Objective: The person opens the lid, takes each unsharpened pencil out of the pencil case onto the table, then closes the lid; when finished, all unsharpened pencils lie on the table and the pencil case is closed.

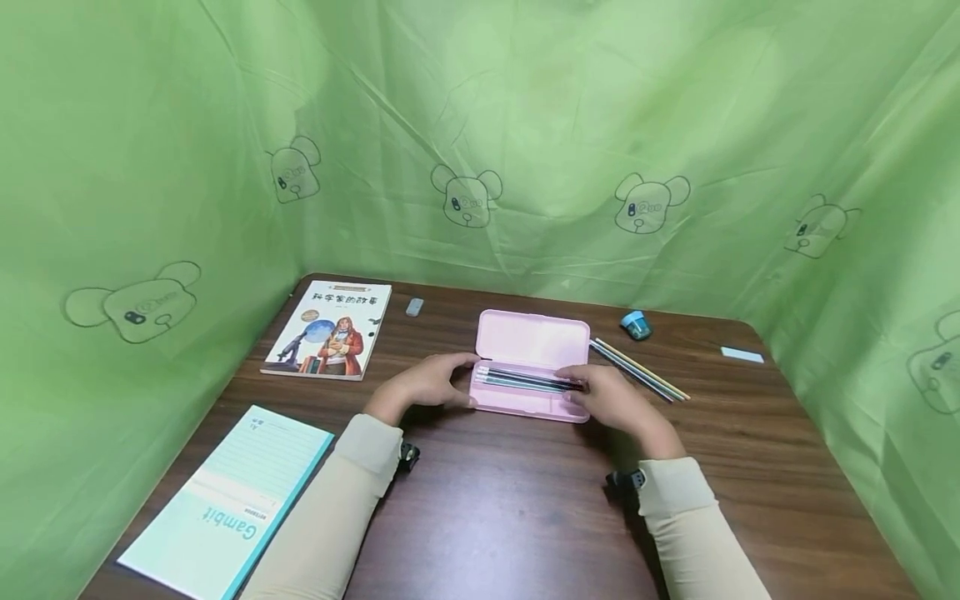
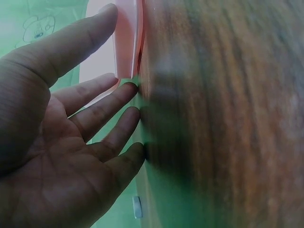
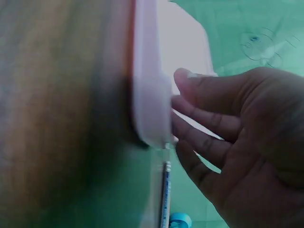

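Cloth sleeves [image 1: 322, 508]; right fingers [image 1: 578, 372] at slim pencils [image 1: 517, 380], smooth pink case [image 1: 532, 336].

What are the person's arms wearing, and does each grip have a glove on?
The left sleeve and right sleeve are plain cream, with wide cuffs that look folded back. A small black gadget shows beside each cuff. The left grip and right grip are bare: no gloves.

Both wrist views crop the pink pencil case [image 2: 125, 42].
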Tool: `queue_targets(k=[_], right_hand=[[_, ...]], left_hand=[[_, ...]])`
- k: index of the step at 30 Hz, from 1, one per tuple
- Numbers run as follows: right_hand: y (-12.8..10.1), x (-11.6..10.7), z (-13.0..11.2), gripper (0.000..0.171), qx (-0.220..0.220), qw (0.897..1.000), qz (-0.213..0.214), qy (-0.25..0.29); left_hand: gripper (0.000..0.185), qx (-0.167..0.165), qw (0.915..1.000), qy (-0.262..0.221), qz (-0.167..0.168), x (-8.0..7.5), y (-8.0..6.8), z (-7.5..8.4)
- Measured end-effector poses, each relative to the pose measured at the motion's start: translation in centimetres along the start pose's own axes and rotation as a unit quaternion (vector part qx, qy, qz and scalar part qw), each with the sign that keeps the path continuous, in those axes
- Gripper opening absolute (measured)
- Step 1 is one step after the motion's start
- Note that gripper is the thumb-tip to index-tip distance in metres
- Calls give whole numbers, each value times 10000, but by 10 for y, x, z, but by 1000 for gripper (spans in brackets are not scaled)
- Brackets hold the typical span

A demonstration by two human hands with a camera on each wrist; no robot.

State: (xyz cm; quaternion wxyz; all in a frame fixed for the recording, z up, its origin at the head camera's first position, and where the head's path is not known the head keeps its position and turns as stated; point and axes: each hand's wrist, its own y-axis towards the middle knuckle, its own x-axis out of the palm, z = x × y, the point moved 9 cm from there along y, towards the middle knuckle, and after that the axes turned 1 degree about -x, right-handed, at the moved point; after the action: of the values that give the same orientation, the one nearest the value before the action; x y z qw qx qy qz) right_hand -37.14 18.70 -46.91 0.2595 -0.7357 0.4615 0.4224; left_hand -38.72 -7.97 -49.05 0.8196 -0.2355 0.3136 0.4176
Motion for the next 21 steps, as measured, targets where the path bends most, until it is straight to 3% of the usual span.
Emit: queue_targets(k=[3,7,13,21], right_hand=[[3,12,1,39,111,9990,-238,-359],[4,15,6,41,143,9992,-306,-205],[5,12,6,34,173,9997,-178,85],[6,8,1,30,-70,9998,117,-146]], left_hand=[[81,-22,10000,-6,-14,1,-1,0],[81,-35,10000,-40,-2,2,-1,0],[81,-23,10000,-15,2,1,0,0],[80,-21,10000,-63,1,1,-1,1]])
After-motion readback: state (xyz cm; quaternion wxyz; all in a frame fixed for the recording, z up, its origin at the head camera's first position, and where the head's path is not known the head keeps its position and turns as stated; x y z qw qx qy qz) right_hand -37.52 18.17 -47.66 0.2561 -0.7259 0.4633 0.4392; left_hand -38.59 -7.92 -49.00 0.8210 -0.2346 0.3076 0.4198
